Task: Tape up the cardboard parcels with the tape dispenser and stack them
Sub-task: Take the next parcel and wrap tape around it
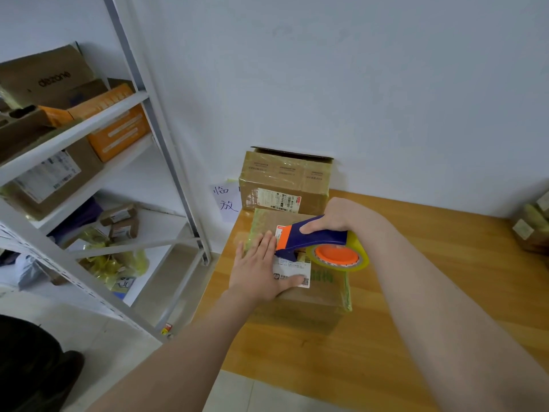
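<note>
A cardboard parcel (pixel 320 292) with a white shipping label lies on the wooden table (pixel 416 292) near its left end. My left hand (pixel 261 269) presses flat on the parcel's top, fingers straight, thumb across the label. My right hand (pixel 332 217) grips the blue handle of the tape dispenser (pixel 320 242), whose orange nose touches the parcel top beside my left fingers. Its clear yellowish tape roll with an orange hub hangs at the right. Behind stands a second taped parcel (pixel 285 185) against the wall, one flap raised.
White metal shelving (pixel 124 162) at the left holds several cardboard and orange boxes. A paper note (pixel 225 200) is stuck to the wall beside the far parcel. More parcels (pixel 531 227) sit at the table's right edge. A dark object (pixel 32 367) lies on the floor, lower left.
</note>
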